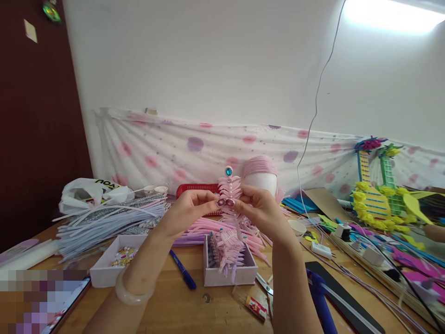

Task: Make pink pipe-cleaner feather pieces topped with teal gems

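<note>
Where the two hands meet: the left hand and the right hand each pinch the pink fringed stem between thumb and fingers, thumb tips side by side at its middle, seemingly to steady it from both sides.
Pink fringed stem: it stands upright above the white box, its blue gem uppermost and clear of the fingers, so this grip probably spares both the gem and the upper fringe.
White box: it sits on the tabletop below the hands, its heap of similar pink pieces presumably gathered there to stay together and close.
Gem box: to the left, partly behind the left forearm; its low walls likely stop small pieces from scattering.
Blue pen: it lies between the two boxes, within easy reach.
Scissors: right of the white box, partly hidden by the right forearm, perhaps kept handy.
Glue gun: near right, over a black slab that may shield the wood.
</note>
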`<move>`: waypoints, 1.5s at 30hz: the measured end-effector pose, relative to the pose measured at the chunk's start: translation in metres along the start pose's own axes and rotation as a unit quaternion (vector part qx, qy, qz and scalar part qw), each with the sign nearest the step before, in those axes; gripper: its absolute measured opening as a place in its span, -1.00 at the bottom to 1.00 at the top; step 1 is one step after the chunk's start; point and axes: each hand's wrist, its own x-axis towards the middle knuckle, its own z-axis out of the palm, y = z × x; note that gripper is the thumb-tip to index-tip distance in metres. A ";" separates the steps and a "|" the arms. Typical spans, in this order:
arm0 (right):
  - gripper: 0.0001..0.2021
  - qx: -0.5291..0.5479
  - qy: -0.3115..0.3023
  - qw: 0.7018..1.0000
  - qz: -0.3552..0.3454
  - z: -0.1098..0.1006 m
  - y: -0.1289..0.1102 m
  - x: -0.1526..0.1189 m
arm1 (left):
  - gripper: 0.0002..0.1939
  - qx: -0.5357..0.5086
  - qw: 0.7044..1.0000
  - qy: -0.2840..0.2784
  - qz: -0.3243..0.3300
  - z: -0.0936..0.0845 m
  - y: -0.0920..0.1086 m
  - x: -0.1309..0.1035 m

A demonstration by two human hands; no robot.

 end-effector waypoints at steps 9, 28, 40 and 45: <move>-0.53 -0.022 -0.021 0.999 0.013 -0.001 0.001 0.000 | -0.88 0.152 0.988 -0.015 0.029 -0.002 0.005 -0.006; -0.53 -0.045 -0.036 0.998 0.038 -0.003 0.001 0.000 | -0.94 0.194 0.979 -0.020 0.063 -0.006 0.005 -0.006; -0.58 0.012 0.036 0.999 0.021 0.006 0.001 0.005 | -0.95 -0.020 0.996 0.055 0.064 0.004 -0.011 0.006; -0.59 0.034 0.038 0.999 -0.010 0.010 -0.003 0.004 | -0.90 -0.124 0.988 0.059 0.074 0.011 -0.013 0.008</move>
